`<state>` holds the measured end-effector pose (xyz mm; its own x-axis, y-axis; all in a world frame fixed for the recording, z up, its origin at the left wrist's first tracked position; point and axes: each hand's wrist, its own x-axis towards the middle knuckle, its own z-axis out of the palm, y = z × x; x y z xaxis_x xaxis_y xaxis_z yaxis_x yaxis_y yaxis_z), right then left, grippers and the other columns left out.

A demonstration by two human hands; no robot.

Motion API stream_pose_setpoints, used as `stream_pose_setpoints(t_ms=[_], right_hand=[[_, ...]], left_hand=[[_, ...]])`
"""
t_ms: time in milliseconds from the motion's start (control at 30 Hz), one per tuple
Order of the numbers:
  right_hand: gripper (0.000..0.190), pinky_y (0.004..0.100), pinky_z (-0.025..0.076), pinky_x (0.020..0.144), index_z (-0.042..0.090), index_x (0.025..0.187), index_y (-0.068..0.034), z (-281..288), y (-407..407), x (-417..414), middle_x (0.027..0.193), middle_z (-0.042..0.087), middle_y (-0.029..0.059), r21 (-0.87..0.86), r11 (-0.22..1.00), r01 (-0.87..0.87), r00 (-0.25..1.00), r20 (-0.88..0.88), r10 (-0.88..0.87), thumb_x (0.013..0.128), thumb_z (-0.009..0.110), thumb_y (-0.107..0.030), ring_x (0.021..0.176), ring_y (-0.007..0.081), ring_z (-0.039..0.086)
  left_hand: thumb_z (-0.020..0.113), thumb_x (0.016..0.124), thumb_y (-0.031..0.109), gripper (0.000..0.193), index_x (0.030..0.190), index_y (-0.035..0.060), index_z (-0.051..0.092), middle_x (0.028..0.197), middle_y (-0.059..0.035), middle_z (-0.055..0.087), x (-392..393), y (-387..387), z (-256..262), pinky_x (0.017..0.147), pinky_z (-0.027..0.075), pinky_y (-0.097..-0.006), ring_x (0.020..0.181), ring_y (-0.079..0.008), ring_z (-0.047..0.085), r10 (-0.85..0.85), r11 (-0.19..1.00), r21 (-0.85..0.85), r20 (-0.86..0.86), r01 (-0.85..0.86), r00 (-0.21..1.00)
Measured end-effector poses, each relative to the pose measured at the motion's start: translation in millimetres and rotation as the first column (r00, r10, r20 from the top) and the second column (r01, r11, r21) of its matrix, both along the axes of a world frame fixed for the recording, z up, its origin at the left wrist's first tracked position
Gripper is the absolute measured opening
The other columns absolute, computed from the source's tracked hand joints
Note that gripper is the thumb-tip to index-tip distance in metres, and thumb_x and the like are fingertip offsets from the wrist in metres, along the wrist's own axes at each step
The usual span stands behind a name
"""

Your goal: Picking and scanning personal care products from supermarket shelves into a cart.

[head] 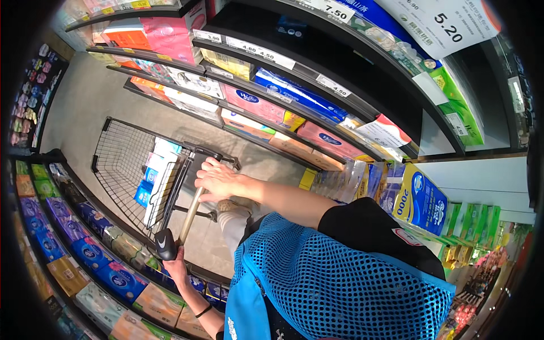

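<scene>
A wire shopping cart point(123, 170) stands before me, with blue and white packs point(148, 176) and a long white pack lying at its handle end. My right hand point(217, 180) rests around the far end of the pale cart handlebar point(191, 214). At the handlebar's other end, my left hand point(175, 264) grips a black handheld barcode scanner point(165, 244), its head pointing upward; the hand's fingers are partly hidden, and it is against the bar or very near it.
Shelves point(272, 91) with tissue packs and price tags curve along the right side of the aisle. More stocked shelves point(106, 272) line the left side. Stacked tissue packs point(418, 199) stand behind my right arm. Grey floor point(80, 93) shows beyond the cart, near a hanging display point(32, 97).
</scene>
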<state>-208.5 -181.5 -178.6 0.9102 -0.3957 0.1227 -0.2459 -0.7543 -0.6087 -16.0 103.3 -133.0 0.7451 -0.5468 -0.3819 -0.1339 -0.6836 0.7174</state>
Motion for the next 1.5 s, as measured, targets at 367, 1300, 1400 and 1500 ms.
stream_pose_setpoints(t_ms=[367, 1300, 1400, 1500], right_hand=[[0.045, 0.0449, 0.031, 0.105, 0.075, 0.099, -0.015, 12, -6, 26, 0.098, 0.066, 0.0075, 0.027, 0.999, 0.026, 0.984, -0.18, -0.02, 0.078, 0.07, -0.054, 0.109, 0.029, 0.052], [0.058, 0.0407, 0.016, 0.111, 0.075, 0.11, -0.019, 43, -19, 121, 0.116, 0.066, 0.0071, 0.15, 0.977, 0.153, 0.802, -0.596, -0.034, 0.073, 0.071, -0.062, 0.124, 0.0268, 0.045], [0.059, 0.0404, 0.017, 0.11, 0.075, 0.113, -0.019, 52, -17, 127, 0.119, 0.066, 0.0069, 0.202, 0.966, 0.16, 0.79, -0.613, -0.003, 0.073, 0.071, -0.062, 0.124, 0.0264, 0.046], [0.059, 0.0403, 0.018, 0.11, 0.075, 0.113, -0.019, 53, -12, 133, 0.122, 0.065, 0.0078, 0.193, 0.965, 0.175, 0.765, -0.643, -0.01, 0.072, 0.071, -0.06, 0.124, 0.0252, 0.046]], left_hand=[[0.086, 0.071, 0.026, 0.039, 0.1, 0.004, 0.073, 0.088, -0.0128, 0.074, 29, 0, -6, 0.08, 0.054, -0.0378, 0.082, -0.0234, 0.071, 0.028, 0.981, 0.185, 0.164, -0.059, 0.986], [0.086, 0.067, 0.031, 0.029, 0.091, 0.0162, 0.077, 0.077, -0.0117, 0.072, 108, -13, -8, 0.075, 0.045, -0.0376, 0.073, -0.0282, 0.068, -0.142, 0.99, 0.035, 0.28, 0.137, 0.949], [0.084, 0.069, 0.033, 0.032, 0.095, 0.0154, 0.076, 0.081, -0.0103, 0.073, 115, -10, -6, 0.089, 0.035, -0.0385, 0.082, -0.0282, 0.066, -0.132, 0.991, 0.038, 0.21, 0.127, 0.969], [0.083, 0.07, 0.033, 0.033, 0.096, 0.0143, 0.075, 0.082, -0.0108, 0.073, 120, -8, -5, 0.092, 0.034, -0.0396, 0.084, -0.0276, 0.066, -0.162, 0.986, 0.07, 0.197, 0.151, 0.967]])
